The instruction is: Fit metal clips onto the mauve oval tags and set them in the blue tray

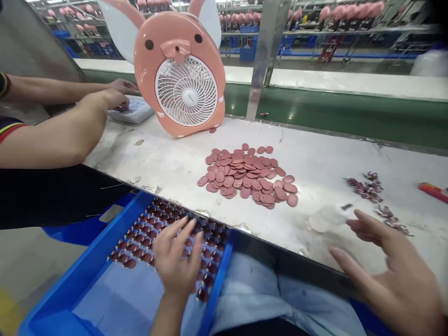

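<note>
My left hand [177, 259] hovers over a blue tray [79, 273], its fingers spread and nothing visible in them. Rows of small dark-red pieces [149, 233] with light ends lie in that tray on a pale sheet; my hand hides some of them. On the right, my right hand [395, 266] is open, thumb and fingers apart, slightly blurred. Just beyond its fingertips a small clear bottle [329, 218] with a dark tip lies tilted over the white worktop [308, 158]; I see no grip on it. A pile of flat reddish oval pieces [245, 175] is spread between both hands.
Small dark parts [367, 186] lie in clusters at right, near a red-and-yellow object [432, 191]. A pink animal-faced fan [182, 70] stands at the back. A co-worker's hands [117, 95] are over a white tray [136, 112]. Behind runs a green conveyor belt [315, 112].
</note>
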A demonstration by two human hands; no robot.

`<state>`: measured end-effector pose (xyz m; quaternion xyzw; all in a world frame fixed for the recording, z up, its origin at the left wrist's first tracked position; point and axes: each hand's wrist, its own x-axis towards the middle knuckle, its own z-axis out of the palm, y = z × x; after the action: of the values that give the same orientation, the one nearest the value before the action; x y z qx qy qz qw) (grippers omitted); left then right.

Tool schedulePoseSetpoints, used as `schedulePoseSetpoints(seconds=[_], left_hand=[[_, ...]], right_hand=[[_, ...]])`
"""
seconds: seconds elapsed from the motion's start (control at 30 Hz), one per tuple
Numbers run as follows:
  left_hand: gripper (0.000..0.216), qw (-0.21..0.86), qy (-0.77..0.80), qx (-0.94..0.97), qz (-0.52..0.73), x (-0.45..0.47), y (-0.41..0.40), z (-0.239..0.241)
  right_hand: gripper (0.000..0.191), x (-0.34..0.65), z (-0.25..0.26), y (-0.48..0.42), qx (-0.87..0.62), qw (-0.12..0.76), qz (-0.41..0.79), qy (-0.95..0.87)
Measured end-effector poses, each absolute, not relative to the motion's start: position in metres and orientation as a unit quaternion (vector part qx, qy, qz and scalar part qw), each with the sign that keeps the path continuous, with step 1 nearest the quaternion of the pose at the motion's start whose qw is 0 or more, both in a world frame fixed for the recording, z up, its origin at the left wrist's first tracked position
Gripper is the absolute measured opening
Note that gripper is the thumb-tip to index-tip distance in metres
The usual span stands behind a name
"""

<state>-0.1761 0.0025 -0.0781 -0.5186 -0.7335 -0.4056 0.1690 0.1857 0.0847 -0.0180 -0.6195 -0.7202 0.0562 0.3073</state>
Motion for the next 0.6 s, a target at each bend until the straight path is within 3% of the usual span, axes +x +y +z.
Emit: schedulePoseSetpoints(seconds=[0.13,0.33,0.6], left_hand=[[0.030,0.123,-0.732,-0.580,-0.335,-0.136,0.064,-0.036],[0.033,0.099,-0.791,-0.543,-0.264,-0.128,0.094,-0.010],[0.023,0.018,-0.789,-0.578,-0.211,-0.125,0.103,0.009]], right_hand=[[0.088,0.162,-0.021,0.106,-0.635,0.307,0.088,-0.704],[0.046,0.158,-0.027,0.122,-0.598,0.319,0.164,-0.717],[0.033,0.161,-0.024,0.102,-0.569,0.394,0.260,-0.673]])
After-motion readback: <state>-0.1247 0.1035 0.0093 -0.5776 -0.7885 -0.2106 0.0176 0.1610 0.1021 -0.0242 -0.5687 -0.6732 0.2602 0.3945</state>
